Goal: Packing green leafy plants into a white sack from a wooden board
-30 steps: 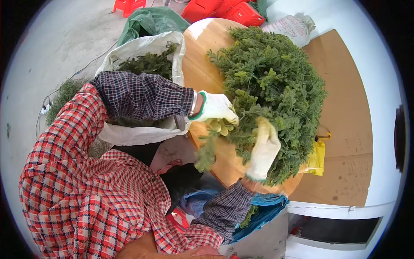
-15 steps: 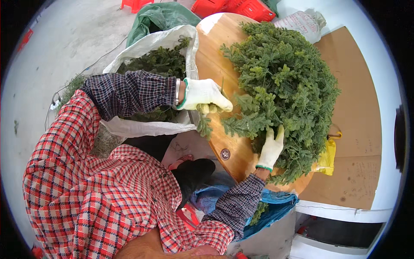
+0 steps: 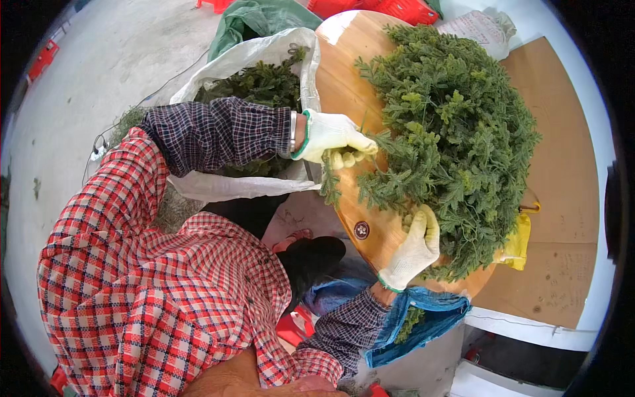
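My left hand [image 3: 337, 140], in a white glove with yellowed fingertips, is closed over the bare wood at the left of a large heap of green fir branches [image 3: 463, 152]. A short fir sprig [image 3: 330, 180] hangs down from its curled fingers. At the heap's near edge my right hand [image 3: 413, 251], gloved the same way, has its thumb and fingers bent together on the tip of a fir branch [image 3: 409, 213]. The exact grip there is partly hidden by needles. The heap lies on a rounded wooden table [image 3: 350, 66].
Left of the table stands an open white woven sack [image 3: 311, 73] with fir branches inside; a green sack [image 3: 264, 16] is behind it. A blue bag [image 3: 390, 344] hangs below the near edge. A yellow bag [image 3: 516, 245] and cardboard [image 3: 559, 198] lie to the right.
My right hand has drawn back toward me from the heap, and its spread fingers have curled in. The left hand keeps its sprig. The whole view has shifted slightly.
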`<state>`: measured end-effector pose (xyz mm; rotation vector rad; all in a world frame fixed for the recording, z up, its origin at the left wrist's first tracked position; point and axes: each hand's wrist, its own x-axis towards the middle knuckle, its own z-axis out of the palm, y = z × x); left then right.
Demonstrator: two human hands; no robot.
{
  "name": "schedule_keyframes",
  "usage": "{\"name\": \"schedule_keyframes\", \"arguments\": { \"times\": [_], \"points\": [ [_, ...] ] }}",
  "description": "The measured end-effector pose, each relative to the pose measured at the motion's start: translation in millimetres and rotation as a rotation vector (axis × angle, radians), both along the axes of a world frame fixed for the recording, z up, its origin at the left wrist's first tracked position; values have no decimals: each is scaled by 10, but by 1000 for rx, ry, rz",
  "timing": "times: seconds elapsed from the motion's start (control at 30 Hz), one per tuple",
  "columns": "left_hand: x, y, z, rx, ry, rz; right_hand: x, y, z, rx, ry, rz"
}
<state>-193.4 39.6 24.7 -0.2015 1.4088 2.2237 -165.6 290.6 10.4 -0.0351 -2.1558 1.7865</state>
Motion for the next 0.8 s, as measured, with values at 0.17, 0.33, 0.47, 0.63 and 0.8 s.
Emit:
{"name": "schedule_keyframes", "arguments": {
  "times": [0.17,0.33,0.47,0.63,0.8],
  "points": [
    [-25,-4,-16,154,-61,-44,-59,-43,11,-103,13,-45],
    [-46,20,-22,196,-34,-41,167,-346,42,13,147,72],
    [25,129,3,196,-43,-32,375,-633,-49,505,316,298],
    [147,141,-40,138,15,-31,482,-1011,-167,622,178,342],
    [103,77,-145,-155,399,-61,541,-820,-131,759,311,416]
  ]
}}
